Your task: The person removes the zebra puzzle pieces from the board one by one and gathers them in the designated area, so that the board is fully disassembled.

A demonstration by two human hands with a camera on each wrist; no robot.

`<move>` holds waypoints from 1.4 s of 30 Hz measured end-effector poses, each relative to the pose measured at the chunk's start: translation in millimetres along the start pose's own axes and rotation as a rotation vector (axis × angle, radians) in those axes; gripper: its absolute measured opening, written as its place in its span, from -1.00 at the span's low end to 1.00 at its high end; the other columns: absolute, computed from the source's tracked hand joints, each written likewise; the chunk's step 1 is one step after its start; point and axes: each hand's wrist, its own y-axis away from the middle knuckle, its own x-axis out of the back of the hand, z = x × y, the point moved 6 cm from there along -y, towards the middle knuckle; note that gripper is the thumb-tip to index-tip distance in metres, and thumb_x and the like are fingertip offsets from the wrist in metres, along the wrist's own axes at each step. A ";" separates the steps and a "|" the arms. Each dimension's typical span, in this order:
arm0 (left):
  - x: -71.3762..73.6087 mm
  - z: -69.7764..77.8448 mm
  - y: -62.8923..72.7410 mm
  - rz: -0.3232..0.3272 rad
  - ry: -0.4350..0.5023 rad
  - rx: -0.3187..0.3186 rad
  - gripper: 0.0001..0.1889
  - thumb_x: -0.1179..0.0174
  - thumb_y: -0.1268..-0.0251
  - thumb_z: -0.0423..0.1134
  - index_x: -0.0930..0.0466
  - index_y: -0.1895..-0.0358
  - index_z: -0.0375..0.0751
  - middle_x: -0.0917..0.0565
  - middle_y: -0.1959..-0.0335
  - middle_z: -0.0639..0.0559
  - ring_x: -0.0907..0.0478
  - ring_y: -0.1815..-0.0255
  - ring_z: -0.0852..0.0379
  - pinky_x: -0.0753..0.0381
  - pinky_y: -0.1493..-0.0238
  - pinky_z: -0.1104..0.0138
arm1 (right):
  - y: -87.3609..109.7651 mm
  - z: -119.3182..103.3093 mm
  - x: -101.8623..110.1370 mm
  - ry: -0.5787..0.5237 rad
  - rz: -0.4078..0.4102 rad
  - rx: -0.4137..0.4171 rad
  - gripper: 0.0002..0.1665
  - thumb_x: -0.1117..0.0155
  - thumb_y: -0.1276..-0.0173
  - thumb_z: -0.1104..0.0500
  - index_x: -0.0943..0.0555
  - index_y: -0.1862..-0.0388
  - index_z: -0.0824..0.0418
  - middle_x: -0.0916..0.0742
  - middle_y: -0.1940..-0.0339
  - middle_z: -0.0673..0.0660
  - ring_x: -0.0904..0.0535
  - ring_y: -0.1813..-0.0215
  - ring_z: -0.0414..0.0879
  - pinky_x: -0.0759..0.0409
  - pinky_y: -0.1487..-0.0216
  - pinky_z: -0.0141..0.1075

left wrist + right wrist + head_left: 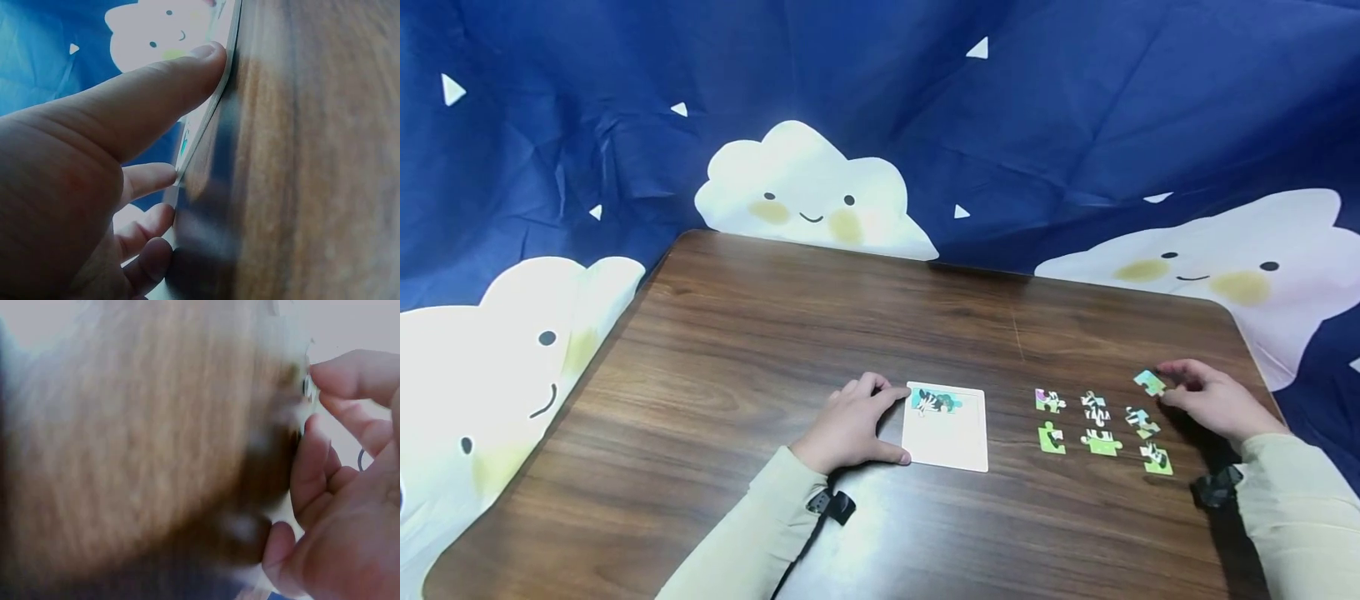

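A white square puzzle tray [945,442] lies in front of me, its upper left filled with a teal picture strip [936,401] showing black-and-white stripes. My left hand [853,421] rests at the tray's left edge, forefinger at the far corner and thumb at the near one; the left wrist view shows the thumb pressing on the rim. At the right, my right hand [1213,402] pinches a blue-green jigsaw piece [1149,382] between thumb and forefinger. Whether that piece is off the table, I cannot tell. In the right wrist view it shows only as a blurred edge.
Several loose jigsaw pieces lie between the tray and my right hand, among them a green one [1102,443], a pink-cornered one [1049,401] and a striped one [1157,459]. The brown wooden table [760,333] meets a blue cloud-patterned curtain [1000,125].
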 end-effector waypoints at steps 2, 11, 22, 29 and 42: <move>0.8 0.6 -0.8 0.005 0.002 -0.005 -0.01 -0.51 0.13 0.29 -0.37 -0.48 0.11 -0.39 -0.16 0.09 -0.35 -0.05 0.09 -0.34 0.01 0.16 | -0.1 2.5 0.7 0.000 0.000 -0.023 -0.42 -0.34 -0.33 0.14 -0.43 -0.17 0.49 -0.53 0.36 0.01 -0.37 0.36 -0.34 -0.31 0.33 -0.42; 1.0 0.3 1.8 0.005 0.006 0.000 -0.02 -0.52 0.13 0.29 -0.38 -0.47 0.12 -0.40 -0.18 0.08 -0.36 -0.07 0.09 -0.34 0.02 0.17 | -2.2 -2.7 -1.1 0.155 -0.007 -0.051 -0.54 -0.38 -0.30 0.00 -0.55 0.18 0.42 -0.62 0.36 0.16 -0.45 0.34 -0.08 -0.35 0.30 -0.25; 1.4 1.3 0.7 0.009 0.005 -0.014 -0.02 -0.52 0.14 0.29 -0.39 -0.47 0.12 -0.41 -0.16 0.10 -0.36 -0.05 0.10 -0.34 0.04 0.18 | 9.3 3.9 5.6 0.003 0.046 -0.062 -0.68 -0.32 -0.40 0.07 -0.63 0.25 0.36 -0.64 0.47 -0.03 -0.44 0.41 -0.28 -0.32 0.37 -0.37; 0.5 0.2 1.8 0.017 0.011 -0.013 -0.02 -0.52 0.14 0.29 -0.39 -0.46 0.12 -0.41 -0.15 0.11 -0.35 -0.04 0.12 -0.32 0.05 0.20 | 13.5 -1.1 5.8 -0.397 0.046 -0.041 -0.78 -0.26 -0.45 0.22 -0.68 0.17 -0.15 -0.70 0.35 -0.30 -0.64 0.38 -0.30 -0.55 0.34 -0.46; -1.0 -0.8 -0.1 0.006 -0.009 -0.003 0.00 -0.51 0.15 0.31 -0.37 -0.48 0.15 -0.40 -0.17 0.11 -0.34 -0.05 0.12 -0.31 0.05 0.21 | 20.9 -89.0 -26.7 -0.458 -0.054 0.041 -0.79 -0.24 -0.48 0.22 -0.62 0.04 0.34 -0.78 0.32 -0.05 -0.74 0.32 -0.17 -0.66 0.28 -0.32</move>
